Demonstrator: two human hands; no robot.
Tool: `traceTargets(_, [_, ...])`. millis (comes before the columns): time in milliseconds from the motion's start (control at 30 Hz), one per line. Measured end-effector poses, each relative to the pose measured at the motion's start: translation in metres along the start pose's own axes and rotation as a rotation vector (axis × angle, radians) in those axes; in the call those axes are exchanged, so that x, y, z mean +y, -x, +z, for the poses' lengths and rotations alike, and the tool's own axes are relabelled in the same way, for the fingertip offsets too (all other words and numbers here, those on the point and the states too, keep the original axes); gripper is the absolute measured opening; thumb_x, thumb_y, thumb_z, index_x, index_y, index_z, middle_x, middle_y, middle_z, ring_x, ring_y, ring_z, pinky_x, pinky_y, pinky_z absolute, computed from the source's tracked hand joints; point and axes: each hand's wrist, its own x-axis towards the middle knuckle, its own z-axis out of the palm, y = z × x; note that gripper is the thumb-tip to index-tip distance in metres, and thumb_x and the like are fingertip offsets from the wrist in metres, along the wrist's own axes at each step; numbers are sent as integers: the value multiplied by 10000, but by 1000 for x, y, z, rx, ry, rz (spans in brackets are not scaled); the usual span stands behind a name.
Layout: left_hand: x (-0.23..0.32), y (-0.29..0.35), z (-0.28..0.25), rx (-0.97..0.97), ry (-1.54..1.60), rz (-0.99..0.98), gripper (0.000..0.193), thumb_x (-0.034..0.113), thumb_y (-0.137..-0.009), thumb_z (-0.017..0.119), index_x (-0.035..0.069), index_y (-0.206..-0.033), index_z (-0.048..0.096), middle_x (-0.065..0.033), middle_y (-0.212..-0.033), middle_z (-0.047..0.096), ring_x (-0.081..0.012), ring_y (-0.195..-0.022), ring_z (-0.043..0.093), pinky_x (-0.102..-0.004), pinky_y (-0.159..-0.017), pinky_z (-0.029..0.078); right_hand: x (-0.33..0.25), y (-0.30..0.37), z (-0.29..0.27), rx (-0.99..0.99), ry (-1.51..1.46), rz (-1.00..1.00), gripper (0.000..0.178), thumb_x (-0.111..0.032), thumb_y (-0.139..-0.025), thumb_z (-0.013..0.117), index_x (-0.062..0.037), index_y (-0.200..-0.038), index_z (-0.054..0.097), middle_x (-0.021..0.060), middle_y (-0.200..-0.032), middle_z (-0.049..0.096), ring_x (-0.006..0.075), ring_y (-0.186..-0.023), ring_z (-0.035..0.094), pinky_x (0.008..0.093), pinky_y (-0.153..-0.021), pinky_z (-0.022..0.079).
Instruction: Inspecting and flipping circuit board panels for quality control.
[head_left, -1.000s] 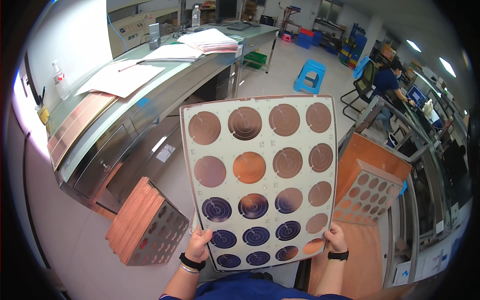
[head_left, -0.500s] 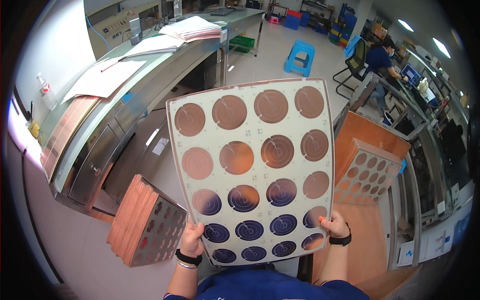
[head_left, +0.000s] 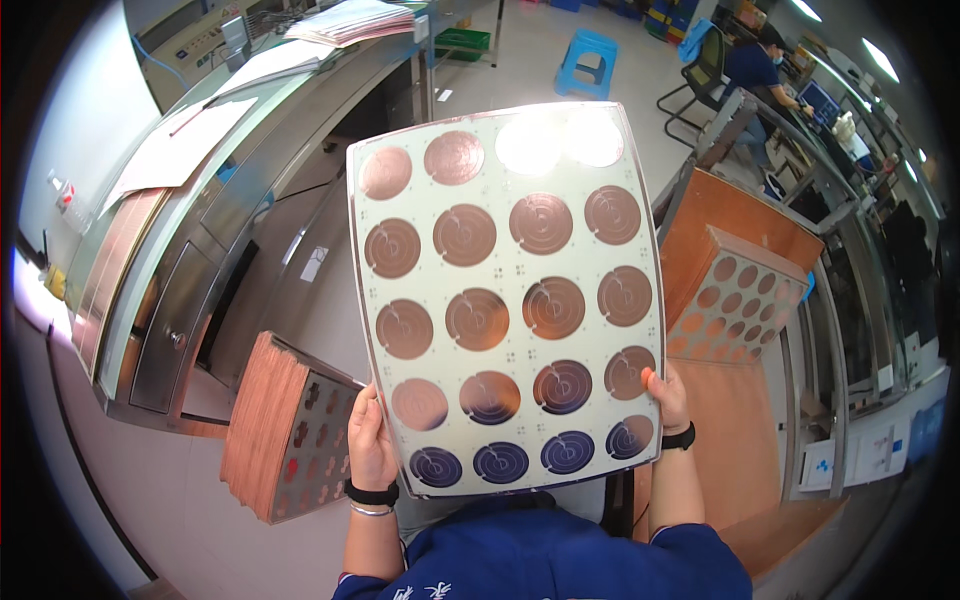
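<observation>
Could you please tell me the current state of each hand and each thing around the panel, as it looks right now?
Left hand: gripping the panel's left edge.
Right hand: gripping the panel's right edge.
Panel: held up, glare at its top.
Left stack of sheets: standing on edge, tilted.
Right stack of sheets: leaning, perforated face showing.
Blue stool: upright, unoccupied.
Office chair: unoccupied.

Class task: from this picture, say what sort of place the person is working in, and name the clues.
Probably an electronics or circuit-board workshop. Both hands hold up a white panel of round copper coil patterns; stacks of copper-edged perforated sheets stand below, beside a long grey metal workbench.
</observation>
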Motion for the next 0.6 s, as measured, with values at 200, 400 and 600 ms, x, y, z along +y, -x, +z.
traceTargets(200, [-9,16,-20,-80,-118,-102,273,156,-940,500,-26,-1144,489,-84,-1082,596,-122,-977,564,-270,-869,447,2,-8,-4,28,-130,-54,452,-194,-885,578,24,-1257,440,97,-1153,564,156,-1007,559,283,-859,447])
traceTargets(400, [-14,14,-2,-8,-278,-39,274,192,-957,470,-1,-1150,488,-68,-1054,597,-103,-932,566,-257,-810,466,-16,-14,11,55,-112,-43,451,-155,-905,524,50,-1287,401,107,-1164,556,160,-1031,553,286,-876,442])
traceTargets(600, [-9,14,5,12,-287,-57,267,198,-969,434,3,-1147,472,-71,-1038,591,-108,-937,566,-257,-816,468,-11,-19,3,21,-101,30,449,-147,-901,524,47,-1287,400,116,-1164,547,166,-1018,563,287,-865,454])
